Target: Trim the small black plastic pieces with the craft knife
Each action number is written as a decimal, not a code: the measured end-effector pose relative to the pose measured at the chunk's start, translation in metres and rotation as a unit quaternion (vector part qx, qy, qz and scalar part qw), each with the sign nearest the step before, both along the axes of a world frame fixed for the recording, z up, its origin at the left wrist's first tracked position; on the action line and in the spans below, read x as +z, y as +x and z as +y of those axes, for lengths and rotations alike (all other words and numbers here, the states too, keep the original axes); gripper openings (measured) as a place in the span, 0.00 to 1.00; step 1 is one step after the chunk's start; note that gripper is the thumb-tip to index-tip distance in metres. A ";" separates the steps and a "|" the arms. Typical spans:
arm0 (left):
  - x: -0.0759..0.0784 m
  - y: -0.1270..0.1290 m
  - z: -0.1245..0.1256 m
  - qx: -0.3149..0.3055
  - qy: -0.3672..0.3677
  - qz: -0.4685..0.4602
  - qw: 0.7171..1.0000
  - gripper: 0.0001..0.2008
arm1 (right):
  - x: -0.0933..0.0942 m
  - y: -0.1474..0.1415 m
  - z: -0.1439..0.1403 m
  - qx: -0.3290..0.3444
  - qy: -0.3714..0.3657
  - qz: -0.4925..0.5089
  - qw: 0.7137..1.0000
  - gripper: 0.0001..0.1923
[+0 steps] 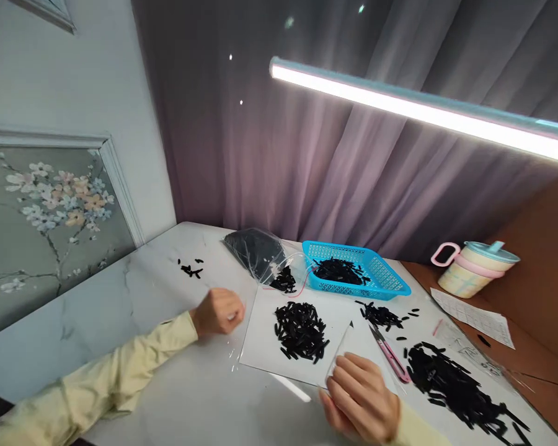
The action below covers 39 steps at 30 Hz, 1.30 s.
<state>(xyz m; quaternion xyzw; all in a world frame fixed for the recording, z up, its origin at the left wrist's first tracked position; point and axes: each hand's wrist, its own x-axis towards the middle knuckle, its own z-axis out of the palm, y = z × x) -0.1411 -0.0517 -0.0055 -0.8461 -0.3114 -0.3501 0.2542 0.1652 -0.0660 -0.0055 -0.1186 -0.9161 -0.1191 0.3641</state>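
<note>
My left hand is curled into a fist on the marble table, pinching thin clear film beside a white sheet. My right hand holds a small clear plastic bag by its lower end, near the table's front edge. A pile of small black strips lies on the white sheet between my hands. Pink-handled snips lie just right of the bag.
A blue mesh basket with black strips stands behind the sheet. A clear bag of black pieces lies left of it. More black strips spread at the right. A pastel cup and paper sit at far right. A lamp bar hangs overhead.
</note>
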 end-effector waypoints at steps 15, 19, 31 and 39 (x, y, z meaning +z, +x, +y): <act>-0.017 -0.003 -0.007 0.023 -0.123 -0.060 0.990 0.16 | -0.006 0.000 0.019 0.013 -0.183 0.071 0.980 0.19; -0.018 -0.008 -0.006 0.042 -0.114 -0.050 0.991 0.16 | -0.006 -0.001 0.020 0.002 -0.163 0.085 0.983 0.19; -0.017 -0.012 -0.002 0.026 -0.098 0.011 0.995 0.16 | -0.016 -0.008 0.027 -0.045 -0.061 0.039 0.996 0.20; -0.013 -0.025 0.007 0.007 -0.046 0.040 0.998 0.17 | -0.020 -0.011 0.031 -0.109 -0.017 0.050 0.993 0.22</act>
